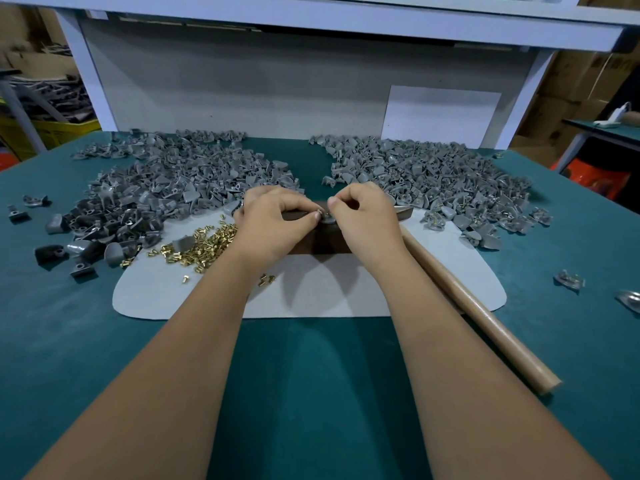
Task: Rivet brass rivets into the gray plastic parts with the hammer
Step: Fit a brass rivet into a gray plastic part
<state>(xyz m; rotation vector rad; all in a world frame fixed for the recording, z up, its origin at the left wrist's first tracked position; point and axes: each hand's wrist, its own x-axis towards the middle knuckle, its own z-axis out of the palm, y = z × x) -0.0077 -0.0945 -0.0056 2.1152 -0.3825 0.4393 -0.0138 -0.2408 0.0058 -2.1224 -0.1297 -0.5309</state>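
The hammer [478,306] lies untouched right of the hands. Left hand [273,220] and right hand [363,216] pinch a gray part [327,218] together over the dark block [322,240]. Rivets [204,244] lie left; part piles [194,181] behind. No readable writing.

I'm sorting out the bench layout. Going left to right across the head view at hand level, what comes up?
Left pile of gray parts → brass rivets → left hand → right hand → hammer handle → lone gray part.
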